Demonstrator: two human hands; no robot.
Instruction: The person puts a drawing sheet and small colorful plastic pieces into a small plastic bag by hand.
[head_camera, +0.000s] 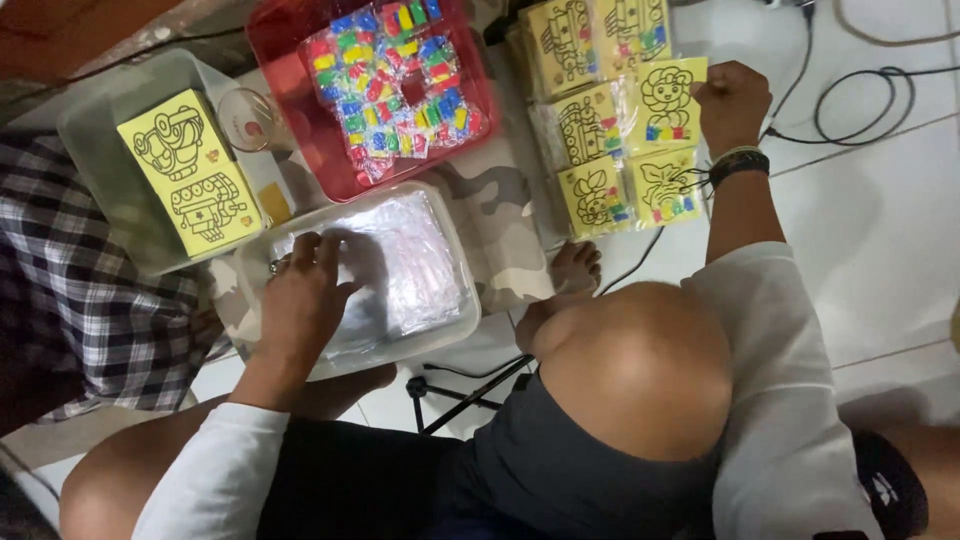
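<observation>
My left hand (300, 295) rests flat on a stack of clear plastic sleeves (410, 265) inside a clear tub (462, 325). Its fingers are spread and a ring shows on one. My right hand (732, 102) is closed on the edge of a yellow picture card (665, 100) sealed in a sleeve, over a pile of similar yellow cards (600, 130) on the floor. A dark band circles the right wrist.
A red tray (275, 45) holds several small packets of coloured pieces. A clear tub (100, 150) at left holds yellow drawing cards (190, 170) and a small cup (248, 118). Checked cloth lies at left, black cables at right, and my bent knee (640, 370) in front.
</observation>
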